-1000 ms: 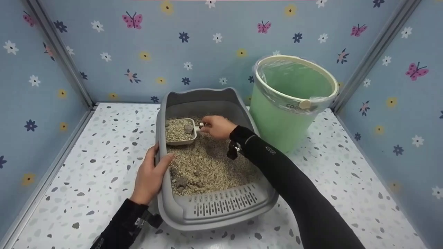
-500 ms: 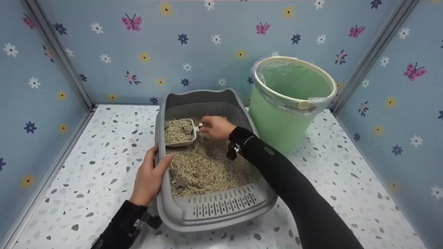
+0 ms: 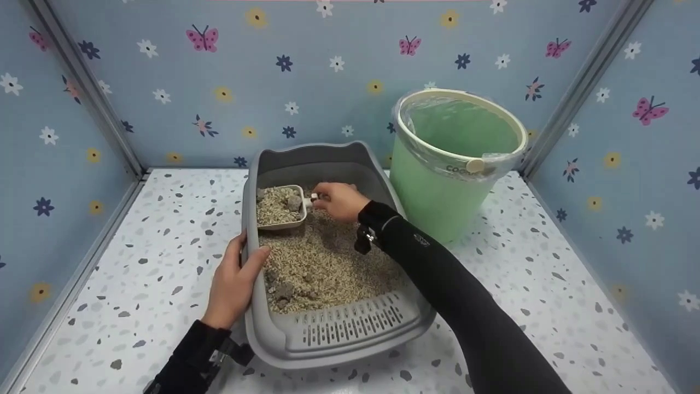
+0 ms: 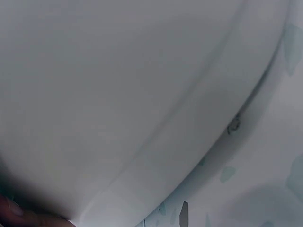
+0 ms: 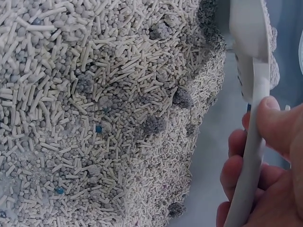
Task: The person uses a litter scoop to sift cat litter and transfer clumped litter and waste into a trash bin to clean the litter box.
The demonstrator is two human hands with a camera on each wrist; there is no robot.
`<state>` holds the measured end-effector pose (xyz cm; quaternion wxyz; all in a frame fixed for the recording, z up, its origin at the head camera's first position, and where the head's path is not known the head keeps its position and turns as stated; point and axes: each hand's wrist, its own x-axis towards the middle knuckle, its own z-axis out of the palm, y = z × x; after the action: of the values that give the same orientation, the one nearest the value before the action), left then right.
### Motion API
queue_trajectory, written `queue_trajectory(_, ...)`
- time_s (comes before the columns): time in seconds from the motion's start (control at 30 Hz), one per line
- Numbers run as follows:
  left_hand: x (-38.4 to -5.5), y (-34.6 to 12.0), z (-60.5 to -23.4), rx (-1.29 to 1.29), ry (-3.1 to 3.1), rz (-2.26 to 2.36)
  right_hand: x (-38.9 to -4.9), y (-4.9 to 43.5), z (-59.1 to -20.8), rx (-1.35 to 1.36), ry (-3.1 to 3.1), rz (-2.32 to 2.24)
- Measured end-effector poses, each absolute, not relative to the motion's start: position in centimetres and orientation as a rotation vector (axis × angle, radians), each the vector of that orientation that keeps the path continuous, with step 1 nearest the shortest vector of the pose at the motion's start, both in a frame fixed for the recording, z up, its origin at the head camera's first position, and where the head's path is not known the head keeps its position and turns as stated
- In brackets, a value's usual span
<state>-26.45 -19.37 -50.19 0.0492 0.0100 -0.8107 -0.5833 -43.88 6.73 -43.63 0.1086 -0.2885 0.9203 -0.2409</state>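
A grey litter box (image 3: 322, 358) holds pale pellet litter (image 3: 328, 273), with darker clumps (image 3: 283, 291) near its front left. My left hand (image 3: 231, 284) grips the box's left rim, thumb over the edge and fingers on the outer wall. My right hand (image 3: 342, 202) holds a pale litter scoop (image 3: 307, 202) by its handle, over the litter at the back left. Litter and a rounded grey clump (image 3: 294, 203) sit in the scoop. In the right wrist view, fingers and thumb wrap around the scoop handle (image 5: 251, 165). The left wrist view shows mostly the box's outer wall (image 4: 118, 94).
A green bin (image 3: 432, 191) lined with a clear plastic bag stands behind and right of the box, close beside it. Blue patterned panels (image 3: 328, 44) enclose the back and sides. The speckled white surface (image 3: 147, 262) extends left and right of the box.
The head view has shifted slightly, so everything appears a little further left. Hands, scoop and box keep nearly the same places relative to each other.
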Motion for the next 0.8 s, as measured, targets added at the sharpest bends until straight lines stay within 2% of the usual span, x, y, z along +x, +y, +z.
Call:
queue_trajectory(0.53,-26.5,-19.2,-50.2,0.047,-2.472,-1.786,-43.3,6.9,-43.7,-0.829,2.680,-0.753)
queue_trajectory(0.8,-26.4,-19.3,-50.0,0.053,-2.488,-1.798,-39.2,8.2,-42.2,-0.634,2.789,-0.608)
